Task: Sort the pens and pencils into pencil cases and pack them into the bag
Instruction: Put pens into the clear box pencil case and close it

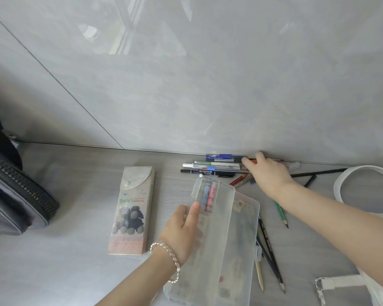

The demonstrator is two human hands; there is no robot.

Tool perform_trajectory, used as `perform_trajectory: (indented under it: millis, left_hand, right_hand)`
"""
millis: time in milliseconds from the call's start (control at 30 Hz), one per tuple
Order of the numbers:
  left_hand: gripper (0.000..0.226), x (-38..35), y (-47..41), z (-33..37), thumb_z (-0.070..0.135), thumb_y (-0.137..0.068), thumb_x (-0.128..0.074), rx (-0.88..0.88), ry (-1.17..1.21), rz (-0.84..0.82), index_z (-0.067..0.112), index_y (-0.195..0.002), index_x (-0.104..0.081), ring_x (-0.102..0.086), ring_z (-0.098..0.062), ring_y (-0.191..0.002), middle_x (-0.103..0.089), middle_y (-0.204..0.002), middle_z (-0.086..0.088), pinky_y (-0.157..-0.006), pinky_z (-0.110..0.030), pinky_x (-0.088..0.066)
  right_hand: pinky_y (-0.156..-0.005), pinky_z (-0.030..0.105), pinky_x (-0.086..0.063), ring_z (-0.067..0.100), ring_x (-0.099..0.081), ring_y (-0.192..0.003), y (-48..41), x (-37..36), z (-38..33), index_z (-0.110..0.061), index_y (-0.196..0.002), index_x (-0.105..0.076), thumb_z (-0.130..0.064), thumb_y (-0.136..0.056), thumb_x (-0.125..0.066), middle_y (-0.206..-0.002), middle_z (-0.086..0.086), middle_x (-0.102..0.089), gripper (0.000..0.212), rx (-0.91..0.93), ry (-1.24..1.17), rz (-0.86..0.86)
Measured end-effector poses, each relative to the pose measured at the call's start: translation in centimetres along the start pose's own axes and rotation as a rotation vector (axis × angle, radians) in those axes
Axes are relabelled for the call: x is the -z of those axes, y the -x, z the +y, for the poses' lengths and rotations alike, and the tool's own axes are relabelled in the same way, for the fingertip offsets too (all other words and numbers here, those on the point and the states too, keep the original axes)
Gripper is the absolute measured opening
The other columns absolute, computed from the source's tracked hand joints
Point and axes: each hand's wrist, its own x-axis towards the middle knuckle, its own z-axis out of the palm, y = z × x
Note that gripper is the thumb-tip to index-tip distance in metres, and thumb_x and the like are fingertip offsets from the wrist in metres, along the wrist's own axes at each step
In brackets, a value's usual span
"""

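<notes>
A clear plastic pencil case (230,228) lies open in the middle of the table. My left hand (182,228) holds its raised lid, thumb on top; two pens, blue and pink (209,196), show through the lid. My right hand (266,173) reaches to the back wall and lies over a row of pens (212,165), fingers curled on the right ends; the grip is hidden. Several pencils (268,246) lie to the right of the case. A flat printed pencil case (132,210) lies shut on the left.
A dark grey zipped bag (16,195) stands at the left edge. A white tote bag with a looped handle (349,175) sits at the right edge. The wall runs close behind the pens.
</notes>
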Motion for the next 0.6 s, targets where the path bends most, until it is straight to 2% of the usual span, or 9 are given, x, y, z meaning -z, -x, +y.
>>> perform_trajectory:
  millis: [133,200,267,367,433,467,533,600]
  left_hand:
    - [0.041,0.5,0.7,-0.7,0.042,-0.094,-0.036,0.03,0.0,0.019,0.015,-0.063,-0.034,-0.038,-0.009,-0.053,-0.037,-0.058,0.005,-0.045,-0.007,-0.034]
    - [0.043,0.7,1.1,-1.0,0.044,-0.094,-0.035,0.038,-0.003,0.023,0.014,-0.063,-0.033,-0.037,-0.011,-0.055,-0.036,-0.06,0.003,-0.046,-0.007,-0.035]
    - [0.043,0.9,1.5,-1.2,0.045,-0.094,-0.035,0.046,-0.011,0.04,0.014,-0.063,-0.034,-0.039,-0.012,-0.056,-0.042,-0.064,-0.001,-0.047,-0.005,-0.035]
    - [0.044,1.0,2.0,-1.7,0.047,-0.093,-0.034,0.075,0.026,0.038,0.014,-0.063,-0.036,-0.044,-0.015,-0.06,-0.049,-0.071,-0.008,-0.046,-0.007,-0.035]
    - [0.045,1.0,2.3,-2.0,0.048,-0.092,-0.034,0.091,0.045,0.039,0.015,-0.063,-0.037,-0.046,-0.017,-0.062,-0.051,-0.072,-0.008,-0.049,-0.008,-0.037]
    - [0.045,1.0,2.5,-2.3,0.05,-0.092,-0.034,0.097,0.057,0.036,0.016,-0.063,-0.039,-0.05,-0.019,-0.063,-0.054,-0.073,-0.01,-0.056,-0.01,-0.041]
    - [0.046,0.8,2.8,-2.8,0.053,-0.09,-0.035,0.126,0.061,0.03,0.016,-0.067,-0.046,-0.06,-0.028,-0.071,-0.063,-0.08,-0.018,-0.073,-0.029,-0.05]
    - [0.05,0.9,3.1,-3.0,0.053,-0.09,-0.035,0.14,0.063,0.038,0.009,-0.077,-0.054,-0.065,-0.035,-0.081,-0.067,-0.092,-0.026,-0.079,-0.042,-0.051]
  right_hand:
    - [-0.063,0.039,-0.04,0.035,-0.058,-0.092,-0.2,0.4,0.1,-0.014,-0.126,-0.034,-0.015,-0.087,-0.056,-0.118,0.015,-0.036,0.044,0.014,-0.015,0.032]
    - [-0.06,0.036,-0.036,0.033,-0.057,-0.087,0.3,0.1,0.5,-0.013,-0.114,-0.038,-0.01,-0.086,-0.053,-0.115,0.014,-0.036,0.032,0.067,-0.007,0.061]
    - [-0.06,0.035,-0.034,0.03,-0.053,-0.09,1.0,-0.4,1.0,-0.014,-0.108,-0.041,-0.006,-0.086,-0.048,-0.117,0.012,-0.038,0.025,0.113,0.034,0.107]
    - [-0.064,0.034,-0.036,0.026,-0.049,-0.105,1.5,-1.1,1.7,-0.014,-0.115,-0.044,-0.004,-0.088,-0.042,-0.124,0.007,-0.043,0.029,0.183,0.135,0.147]
    - [-0.07,0.033,-0.04,0.024,-0.048,-0.107,1.7,-1.8,2.1,-0.015,-0.12,-0.042,-0.003,-0.087,-0.04,-0.12,0.005,-0.048,0.035,0.185,0.156,0.131]
    - [-0.072,0.033,-0.041,0.024,-0.049,-0.106,1.9,-2.0,2.2,-0.014,-0.121,-0.042,-0.002,-0.087,-0.04,-0.117,0.005,-0.051,0.036,0.177,0.143,0.132]
    - [-0.075,0.034,-0.044,0.026,-0.053,-0.106,2.0,-2.4,2.5,-0.014,-0.124,-0.043,-0.002,-0.086,-0.044,-0.118,0.006,-0.055,0.04,0.144,0.086,0.186]
    - [-0.068,0.035,-0.05,0.03,-0.063,-0.095,2.3,-2.7,2.4,-0.011,-0.125,-0.052,0.004,-0.08,-0.057,-0.112,0.011,-0.063,0.048,0.139,-0.078,0.458]
